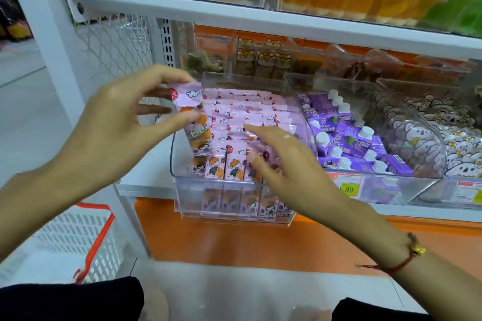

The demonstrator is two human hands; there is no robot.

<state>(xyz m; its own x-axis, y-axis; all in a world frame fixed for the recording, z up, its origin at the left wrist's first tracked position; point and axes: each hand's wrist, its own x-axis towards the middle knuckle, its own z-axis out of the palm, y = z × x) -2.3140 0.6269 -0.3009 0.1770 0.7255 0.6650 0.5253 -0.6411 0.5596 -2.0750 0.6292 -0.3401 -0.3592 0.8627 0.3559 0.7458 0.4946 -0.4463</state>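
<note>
In the head view, the person faces a shop shelf, and the work in hand looks like filling a clear bin [221,191] with pink packets [242,109]. The bin stands at the near edge of the shelf. The packets stand upright in it in close rows from the near wall to the far one.

The left hand [122,114] pinches one pink packet [191,112] between thumb and fingertips. That packet hangs a little tilted at the bin's left wall, its lower end down among the near-left rows. The right hand [284,161] is spread, palm down, over the near-right part of the rows. Its fingertips are either touching the packet tops or just above them; I cannot tell which.

To do this step well, the right hand should probably press the rows toward the right wall so that a gap opens at the left. The left hand can then slide the packet straight down into the gap, picture side facing near like its neighbours. The wrappers look thin and slippery, so a light pinch near the top and a slow push should avoid creasing the packet or tipping a row.

Just right of the bin stands another holding purple cartons [347,135], and farther right are koala-print packets [427,133]. A white basket [78,237] with an orange handle sits on the floor at near left.
</note>
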